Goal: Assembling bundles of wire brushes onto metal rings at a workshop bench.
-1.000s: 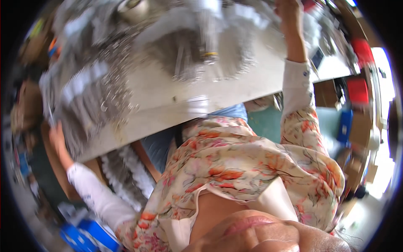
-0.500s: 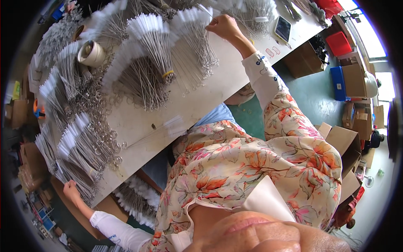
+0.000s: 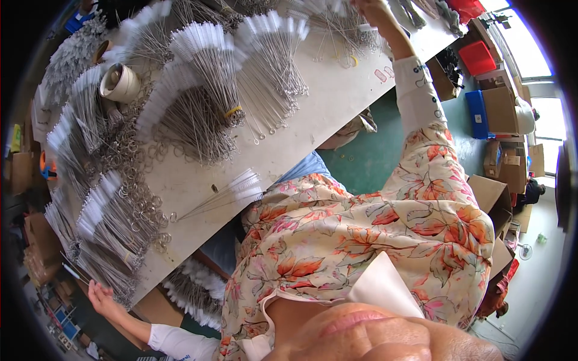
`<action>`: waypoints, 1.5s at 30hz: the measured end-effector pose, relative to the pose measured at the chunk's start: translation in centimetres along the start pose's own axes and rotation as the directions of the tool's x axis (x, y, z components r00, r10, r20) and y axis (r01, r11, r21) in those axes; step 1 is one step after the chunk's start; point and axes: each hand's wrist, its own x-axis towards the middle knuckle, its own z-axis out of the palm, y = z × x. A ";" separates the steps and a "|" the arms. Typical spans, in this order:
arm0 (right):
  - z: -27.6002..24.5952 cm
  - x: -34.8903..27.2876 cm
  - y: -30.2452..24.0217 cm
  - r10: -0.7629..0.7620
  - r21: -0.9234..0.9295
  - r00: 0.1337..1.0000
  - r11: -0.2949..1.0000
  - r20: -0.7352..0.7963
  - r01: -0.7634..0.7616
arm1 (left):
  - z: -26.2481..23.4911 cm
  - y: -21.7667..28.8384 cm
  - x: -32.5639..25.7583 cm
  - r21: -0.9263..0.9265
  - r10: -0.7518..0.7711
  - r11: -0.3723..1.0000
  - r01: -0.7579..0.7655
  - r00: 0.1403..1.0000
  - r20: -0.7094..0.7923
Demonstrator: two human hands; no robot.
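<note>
My left hand (image 3: 101,296), at the table's near left corner, has its fingers closed round a thin wire tube brush (image 3: 72,271) with a white bristle end pointing away. Next to it lies a heap of similar brushes (image 3: 99,210), with metal rings (image 3: 153,207) along its side. My right hand (image 3: 368,8) reaches to the far edge of the view, beside a far bunch of white-bristled brushes (image 3: 346,27); its fingertips are cut off or blurred. Between my hands lie a brush bundle tied with a yellow band (image 3: 211,66) and a few loose brushes (image 3: 226,195) near the front edge.
On the pale table (image 3: 289,138) stands a white cup-like roll (image 3: 120,83). White brushes (image 3: 195,289) fill a space under the table. To the right are an open carton (image 3: 445,78), a blue bin (image 3: 477,114) and a red bin (image 3: 475,58). Other people sit farther off.
My right hand has moved farther away and right, from the middle brush pile to the far bunch. My left hand has shifted slightly down, off the heap, with a brush showing in it.
</note>
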 end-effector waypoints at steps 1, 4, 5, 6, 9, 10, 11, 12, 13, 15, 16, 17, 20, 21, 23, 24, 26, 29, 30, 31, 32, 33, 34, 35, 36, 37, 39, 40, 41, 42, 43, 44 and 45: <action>0.6 -0.6 -1.4 0.297 0.087 0.939 0.945 0.172 -0.315 | -1.3 -0.7 -0.4 -0.166 -0.024 0.986 0.030 0.999 0.039; -1.1 -1.6 -5.6 0.547 -0.006 0.662 0.773 0.513 -0.634 | 1.0 2.7 -3.1 -0.243 -0.106 0.963 0.120 0.992 0.069; -1.8 -1.7 -5.9 0.555 -0.075 0.662 0.791 0.503 -0.607 | 2.9 3.8 -3.8 -0.280 -0.141 0.947 0.155 0.987 0.072; -1.8 -1.6 -6.2 0.555 -0.131 0.666 0.807 0.498 -0.575 | 3.6 4.0 -3.9 -0.279 -0.141 0.947 0.156 0.987 0.072; -3.1 -1.2 -6.1 0.615 -0.205 0.736 0.788 0.282 -0.580 | 5.3 4.0 -4.5 -0.299 -0.102 0.942 0.153 0.979 0.177; -2.5 -1.8 -3.8 0.644 -0.129 0.760 0.764 0.086 -0.633 | 5.7 4.1 -4.8 -0.301 -0.101 0.942 0.151 0.979 0.177; -3.3 -0.9 -3.9 0.659 -0.229 0.752 0.734 0.011 -0.640 | 5.8 4.3 -5.3 -0.325 -0.070 0.935 0.140 0.973 0.219; -4.9 0.4 -4.3 0.665 -0.326 0.744 0.690 -0.068 -0.646 | 6.0 4.5 -5.7 -0.351 -0.037 0.927 0.132 0.964 0.263; -5.8 1.1 -4.5 0.496 -0.140 0.833 0.832 -0.247 -0.537 | 6.2 4.8 -6.1 -0.374 -0.011 0.920 0.122 0.958 0.286; -7.2 2.7 -4.4 0.367 0.019 0.826 0.917 -0.427 -0.398 | 7.2 5.9 -7.4 -0.383 0.013 0.917 0.107 0.954 0.298; -7.4 3.4 -4.0 0.409 0.022 0.816 0.898 -0.408 -0.438 | 7.8 6.6 -8.1 -0.392 0.039 0.915 0.092 0.949 0.313; -6.6 3.7 -1.8 0.489 0.016 0.780 0.850 -0.391 -0.526 | 8.8 7.7 -8.8 -0.409 0.052 0.907 0.102 0.936 0.349; -4.9 3.4 0.3 0.335 0.040 0.918 0.942 -0.213 -0.334 | 11.7 9.5 -10.7 -0.446 0.071 0.885 0.133 0.908 0.412; -4.9 4.1 0.7 0.499 0.606 0.811 0.759 -0.305 -0.239 | 12.4 9.5 -10.9 -0.439 0.095 0.890 0.123 0.892 0.442; -6.0 4.0 2.1 0.616 0.389 0.740 0.773 -0.269 -0.501 | 13.4 10.0 -11.3 -0.442 0.115 0.889 0.119 0.877 0.467; -6.3 3.9 2.9 0.524 0.199 0.809 0.851 -0.266 -0.486 | 13.6 10.3 -11.4 -0.443 0.136 0.889 0.112 0.861 0.491; -5.0 4.5 2.8 0.522 0.213 0.830 0.849 -0.199 -0.483 | 12.7 10.5 -11.5 -0.433 0.120 0.894 0.115 0.870 0.478; -4.8 5.1 -0.4 0.599 0.233 0.795 0.790 -0.100 -0.567 | 12.4 10.4 -11.4 -0.421 0.097 0.898 0.126 0.878 0.469; -5.3 4.8 -1.2 0.680 0.236 0.730 0.721 -0.064 -0.651 | 12.4 10.5 -11.4 -0.411 0.088 0.902 0.133 0.875 0.476; -4.9 4.5 -0.9 0.683 0.235 0.728 0.718 -0.060 -0.655 | 12.5 10.6 -11.5 -0.407 0.087 0.904 0.133 0.874 0.478; -4.6 4.0 -0.6 0.656 0.270 0.747 0.742 -0.107 -0.613 | 12.8 10.8 -11.6 -0.410 0.078 0.900 0.149 0.870 0.486; -4.3 3.5 -0.2 0.628 0.302 0.762 0.765 -0.155 -0.569 | 13.1 11.0 -11.8 -0.413 0.069 0.896 0.164 0.867 0.493; -4.0 3.0 0.1 0.632 0.299 0.759 0.762 -0.152 -0.575 | 13.4 11.3 -11.9 -0.409 0.068 0.897 0.166 0.864 0.499; -3.6 2.5 0.3 0.618 0.208 0.787 0.770 -0.004 -0.603 | 13.7 11.9 -12.2 -0.416 0.085 0.894 0.167 0.848 0.523; -3.2 2.0 0.4 0.600 0.114 0.786 0.779 0.147 -0.616 | 14.0 12.5 -12.4 -0.424 0.104 0.890 0.168 0.831 0.547; -2.6 1.2 0.5 0.556 0.078 0.808 0.813 0.195 -0.577 | 14.5 13.3 -12.6 -0.418 0.102 0.892 0.170 0.827 0.553; -1.5 -0.6 1.0 0.492 0.116 0.859 0.853 0.142 -0.508 | 15.8 15.0 -12.9 -0.450 0.172 0.882 0.143 0.790 0.588; -1.3 -1.3 1.5 0.475 0.182 0.879 0.862 0.037 -0.473 | 16.5 15.9 -12.9 -0.449 0.174 0.882 0.144 0.785 0.594; -1.3 -1.2 0.5 0.478 0.187 0.878 0.859 0.040 -0.476 | 16.9 16.7 -12.9 -0.433 0.184 0.890 0.143 0.755 0.629; -2.2 -0.6 -1.8 0.532 0.278 0.826 0.778 0.185 -0.564 | 17.4 17.6 -12.9 -0.417 0.192 0.897 0.145 0.723 0.664; -2.7 0.0 -3.6 0.557 0.351 0.762 0.677 0.330 -0.647 | 17.8 18.5 -13.0 -0.400 0.215 0.911 0.099 0.713 0.667; -2.6 -0.2 -4.4 0.507 0.293 0.754 0.710 0.418 -0.640 | 18.5 19.4 -13.0 -0.399 0.217 0.912 0.098 0.709 0.671; -3.4 0.2 -6.3 0.449 0.061 0.823 0.865 0.349 -0.498 | 19.7 20.2 -13.0 -0.401 0.243 0.912 0.082 0.680 0.692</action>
